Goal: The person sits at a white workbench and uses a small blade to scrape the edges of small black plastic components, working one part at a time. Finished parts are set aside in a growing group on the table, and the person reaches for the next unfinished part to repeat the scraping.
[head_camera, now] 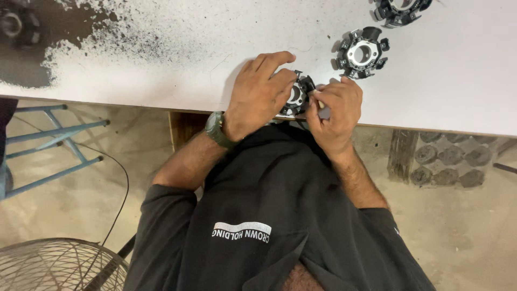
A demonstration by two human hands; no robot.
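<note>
Two hands close on one black ring-shaped stator part (298, 96) at the near edge of the white surface (215, 59): the left hand (259, 91) covers it, and the right hand (335, 110) pinches its side. Another such part (362, 53) lies just beyond, untouched.

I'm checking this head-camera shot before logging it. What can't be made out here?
- Ring-shaped part at the table edge: mostly covered by the left hand.
- Tool in the right hand: only a grey tip shows, kind unclear.
- Part at top: cut off by the frame edge.
- Dark object top left: blurred.
</note>
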